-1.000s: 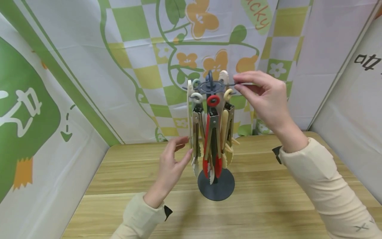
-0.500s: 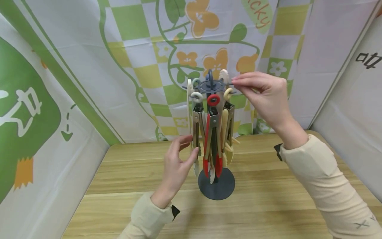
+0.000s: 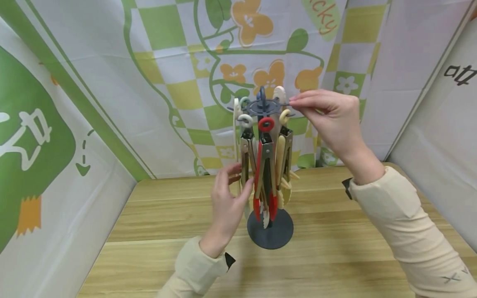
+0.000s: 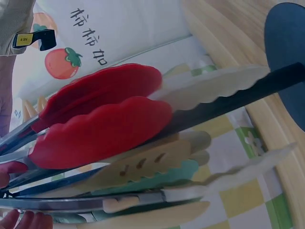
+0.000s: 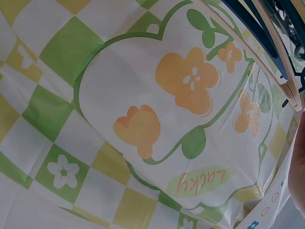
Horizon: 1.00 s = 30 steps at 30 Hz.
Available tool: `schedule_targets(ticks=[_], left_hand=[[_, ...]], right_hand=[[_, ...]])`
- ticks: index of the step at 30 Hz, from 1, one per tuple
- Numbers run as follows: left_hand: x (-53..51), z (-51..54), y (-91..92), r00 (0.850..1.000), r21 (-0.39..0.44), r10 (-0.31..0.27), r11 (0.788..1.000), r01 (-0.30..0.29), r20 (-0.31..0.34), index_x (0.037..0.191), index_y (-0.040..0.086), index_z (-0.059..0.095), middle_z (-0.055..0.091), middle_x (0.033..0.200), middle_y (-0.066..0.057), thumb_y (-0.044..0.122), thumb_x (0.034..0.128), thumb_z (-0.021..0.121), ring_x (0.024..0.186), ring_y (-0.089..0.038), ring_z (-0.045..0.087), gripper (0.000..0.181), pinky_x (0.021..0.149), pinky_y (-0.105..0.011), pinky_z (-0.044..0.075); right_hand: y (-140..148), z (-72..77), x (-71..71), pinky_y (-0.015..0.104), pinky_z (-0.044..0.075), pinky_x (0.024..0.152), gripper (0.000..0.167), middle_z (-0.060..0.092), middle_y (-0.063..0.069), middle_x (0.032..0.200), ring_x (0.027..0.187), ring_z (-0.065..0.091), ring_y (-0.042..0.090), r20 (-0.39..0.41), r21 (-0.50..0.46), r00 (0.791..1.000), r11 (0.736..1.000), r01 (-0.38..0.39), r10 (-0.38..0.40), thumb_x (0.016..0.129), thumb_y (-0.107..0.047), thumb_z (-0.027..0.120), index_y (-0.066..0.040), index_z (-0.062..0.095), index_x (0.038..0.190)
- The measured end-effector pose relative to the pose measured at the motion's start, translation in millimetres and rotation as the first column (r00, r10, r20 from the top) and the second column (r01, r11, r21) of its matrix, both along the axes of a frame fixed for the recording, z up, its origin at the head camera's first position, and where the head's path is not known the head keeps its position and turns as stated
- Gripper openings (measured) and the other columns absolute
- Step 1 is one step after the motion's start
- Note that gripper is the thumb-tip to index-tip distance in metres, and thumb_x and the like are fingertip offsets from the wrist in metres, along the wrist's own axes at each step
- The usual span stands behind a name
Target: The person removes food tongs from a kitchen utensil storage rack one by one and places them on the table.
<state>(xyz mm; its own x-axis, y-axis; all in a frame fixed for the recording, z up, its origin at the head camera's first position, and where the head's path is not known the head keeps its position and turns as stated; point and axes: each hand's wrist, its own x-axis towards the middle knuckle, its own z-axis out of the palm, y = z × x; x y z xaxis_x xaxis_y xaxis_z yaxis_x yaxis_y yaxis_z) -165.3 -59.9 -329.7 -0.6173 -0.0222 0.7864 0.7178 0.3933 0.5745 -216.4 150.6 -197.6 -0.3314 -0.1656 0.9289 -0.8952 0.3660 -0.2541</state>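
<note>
A dark rack (image 3: 270, 236) stands upright, with red tongs (image 3: 266, 159), white-ringed tongs (image 3: 244, 151), cream-ringed tongs (image 3: 286, 145) and other utensils hanging from its top. My left hand (image 3: 228, 207) is around the white-ringed tongs, thumb in front and fingers behind. In the left wrist view the thumb (image 4: 6, 171) and fingertips (image 4: 35, 221) lie on either side of white-tipped tongs (image 4: 86, 205), with a gap at the thumb. Up at the rack's top, my right hand (image 3: 335, 124) pinches a hook arm; only its edge (image 5: 298, 176) shows in the right wrist view.
The wooden table (image 3: 160, 215) spreads out around the rack's round base. A patterned cloth (image 3: 179, 74) hangs behind it, with white sheets (image 3: 443, 136) at the sides. Wooden-coloured utensils (image 4: 152, 160) hang close beside the red tongs.
My left hand has moved right and slightly up, from the rack's left side to around the white-ringed tongs. My right hand shifted slightly left early on and keeps its pinch.
</note>
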Motion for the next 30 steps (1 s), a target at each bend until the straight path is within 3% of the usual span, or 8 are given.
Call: schedule_targets(ticks=[5, 19, 30], left_hand=[[0.7, 3.1, 4.3, 0.999, -0.004, 0.042, 0.999, -0.042, 0.023, 0.114, -0.002, 0.051, 0.056, 0.104, -0.013, 0.006, 0.08, 0.068, 0.094, -0.022, 0.055, 0.039, 0.076, -0.031, 0.052], [-0.1, 10.1, 12.5, 0.996, 0.016, 0.05, 0.999, -0.051, 0.08, 0.113, -0.001, 0.05, 0.055, 0.104, -0.012, 0.011, 0.0784, 0.071, 0.091, -0.022, 0.055, 0.042, 0.074, -0.032, 0.051], [-0.6, 12.7, 17.4, 0.986, -0.024, 0.123, 0.992, -0.121, 0.111, 0.11, -0.002, 0.048, 0.055, 0.1, -0.012, 0.007, 0.0747, 0.072, 0.089, -0.021, 0.055, 0.043, 0.071, -0.029, 0.052]], right_hand=[[0, -0.2, 0.0, 0.024, 0.053, 0.076, 0.004, 0.069, 0.015, 0.084, 0.084, 0.065, 0.005, -0.001, 0.003, 1.0, 1.0, -0.004, 0.004, 0.075, 0.008, 0.067, 0.006, 0.071, 0.078], [0, 0.2, 0.5, 0.024, 0.053, 0.077, 0.004, 0.069, 0.015, 0.084, 0.084, 0.064, 0.005, -0.013, 0.007, 1.0, 1.0, 0.007, -0.007, 0.076, 0.007, 0.067, 0.006, 0.071, 0.078], [1, 0.8, 0.8, 0.023, 0.053, 0.077, 0.004, 0.069, 0.015, 0.084, 0.084, 0.064, 0.004, -0.011, 0.015, 1.0, 1.0, 0.014, -0.014, 0.076, 0.006, 0.067, 0.006, 0.071, 0.078]])
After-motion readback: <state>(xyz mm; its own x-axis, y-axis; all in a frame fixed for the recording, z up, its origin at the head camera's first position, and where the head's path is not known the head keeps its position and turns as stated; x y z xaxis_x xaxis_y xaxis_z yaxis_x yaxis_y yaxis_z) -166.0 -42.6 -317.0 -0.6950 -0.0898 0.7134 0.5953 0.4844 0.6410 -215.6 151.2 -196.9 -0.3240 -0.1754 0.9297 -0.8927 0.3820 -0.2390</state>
